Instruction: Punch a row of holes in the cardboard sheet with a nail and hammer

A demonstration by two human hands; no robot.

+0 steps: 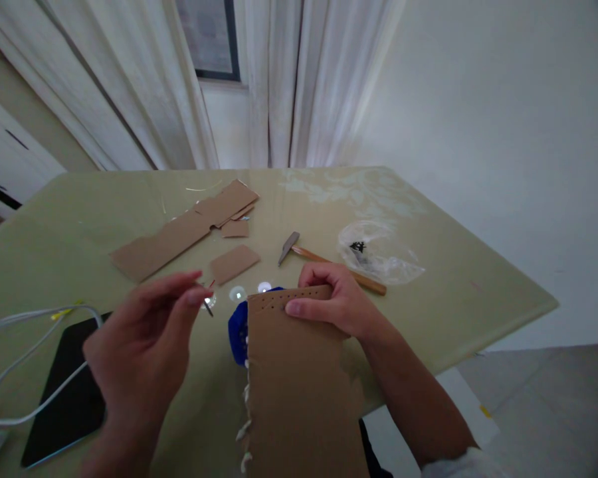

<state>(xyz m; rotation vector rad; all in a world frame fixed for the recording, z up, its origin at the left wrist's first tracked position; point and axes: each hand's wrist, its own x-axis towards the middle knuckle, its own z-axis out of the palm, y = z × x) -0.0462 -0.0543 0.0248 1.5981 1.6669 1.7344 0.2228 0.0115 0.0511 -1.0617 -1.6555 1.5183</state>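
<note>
Left hand (144,338) pinches a thin dark rod (208,309) (nail or needle, can't tell) left of the cardboard panel (299,392); right hand (336,302) grips the panel's holed top edge, thumb in front, fingers behind. Looks like working the punched edge, so next move calls for a steady panel and the rod lined up to a hole. Beyond the panel: hammer (309,254), clear bag (398,269), cardboard offcuts (179,242) on the green table (458,292), then curtains (274,79); tablet (70,405) to its left

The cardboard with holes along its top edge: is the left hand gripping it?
No, the right hand grips the cardboard, while the left hand is apart from it, pinching a thin object.
</note>
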